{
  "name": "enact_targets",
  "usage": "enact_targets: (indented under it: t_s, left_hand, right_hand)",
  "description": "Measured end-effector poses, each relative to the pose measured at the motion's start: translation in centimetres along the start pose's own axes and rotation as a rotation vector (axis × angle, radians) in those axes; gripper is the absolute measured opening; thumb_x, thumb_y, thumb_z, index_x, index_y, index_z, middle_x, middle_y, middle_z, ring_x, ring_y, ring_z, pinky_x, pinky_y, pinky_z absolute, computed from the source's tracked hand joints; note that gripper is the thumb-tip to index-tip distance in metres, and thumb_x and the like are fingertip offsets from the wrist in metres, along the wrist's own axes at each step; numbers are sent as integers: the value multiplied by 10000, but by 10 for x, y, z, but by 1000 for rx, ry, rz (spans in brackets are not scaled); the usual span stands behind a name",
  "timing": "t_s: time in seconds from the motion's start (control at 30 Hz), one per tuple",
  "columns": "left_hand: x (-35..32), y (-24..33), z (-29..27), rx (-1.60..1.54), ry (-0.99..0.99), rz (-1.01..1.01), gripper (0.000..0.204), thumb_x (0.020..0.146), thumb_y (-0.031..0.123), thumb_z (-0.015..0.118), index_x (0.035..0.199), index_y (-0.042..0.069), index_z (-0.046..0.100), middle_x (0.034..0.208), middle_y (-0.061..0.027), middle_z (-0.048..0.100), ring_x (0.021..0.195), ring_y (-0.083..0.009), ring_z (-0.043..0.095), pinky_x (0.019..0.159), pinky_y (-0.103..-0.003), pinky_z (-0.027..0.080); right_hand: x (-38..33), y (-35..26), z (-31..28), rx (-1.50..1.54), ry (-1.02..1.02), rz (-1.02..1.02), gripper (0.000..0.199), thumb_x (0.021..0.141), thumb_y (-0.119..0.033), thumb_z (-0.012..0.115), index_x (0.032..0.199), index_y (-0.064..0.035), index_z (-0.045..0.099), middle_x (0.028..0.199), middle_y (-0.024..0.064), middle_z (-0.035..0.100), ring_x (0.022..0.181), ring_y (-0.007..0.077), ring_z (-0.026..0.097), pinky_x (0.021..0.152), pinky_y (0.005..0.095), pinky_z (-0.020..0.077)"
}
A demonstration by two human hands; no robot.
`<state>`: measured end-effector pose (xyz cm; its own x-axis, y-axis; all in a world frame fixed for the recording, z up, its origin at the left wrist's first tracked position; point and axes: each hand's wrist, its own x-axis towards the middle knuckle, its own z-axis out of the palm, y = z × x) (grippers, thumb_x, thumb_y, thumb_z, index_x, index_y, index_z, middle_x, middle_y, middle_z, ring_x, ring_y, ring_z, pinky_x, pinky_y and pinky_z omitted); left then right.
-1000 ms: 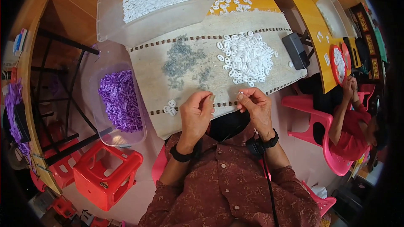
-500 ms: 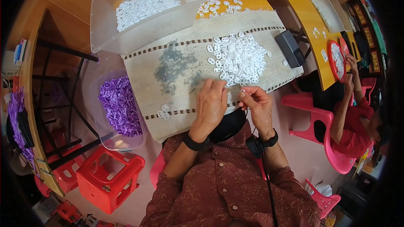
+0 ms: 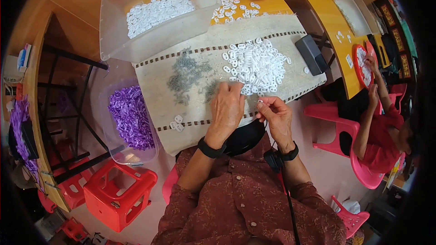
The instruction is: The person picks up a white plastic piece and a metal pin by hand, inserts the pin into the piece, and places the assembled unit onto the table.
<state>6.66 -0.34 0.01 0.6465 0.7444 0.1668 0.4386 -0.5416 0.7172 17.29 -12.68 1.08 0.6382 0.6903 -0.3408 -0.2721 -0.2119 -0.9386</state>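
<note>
White pieces (image 3: 260, 65) lie heaped just beyond the curled left hand (image 3: 226, 108), its hold unclear, and the right hand (image 3: 277, 117), pinching one.

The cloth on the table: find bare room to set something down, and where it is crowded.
Bare: left side of the cloth, between grey pieces and its left edge, beyond three loose white pieces; also the strip between the white pile and yellow tabletop. Crowded: the middle, with grey pieces, white pile and left hand.
</note>
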Motion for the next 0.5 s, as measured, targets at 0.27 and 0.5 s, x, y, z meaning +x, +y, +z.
enact_targets:
  t_s: [0.27,0.5]
  left_hand:
    - [-10,-6,-11,3,-52,-30,232,805,101,666,1010,29,584,900,-185,532,796,-392,594,655,-459,480]
    - [-12,-8,-8,22,-27,-18,179,808,101,667,957,32,596,895,-175,529,788,-383,594,640,-451,482]
  right_hand:
    - [0,3,1,-1,-12,-2,132,885,-66,649,999,0,646,767,13,636,632,61,594,545,187,468]
    - [-1,3,3,-22,-9,-9,129,887,-71,648,1000,-9,648,768,11,639,633,60,594,546,188,470]
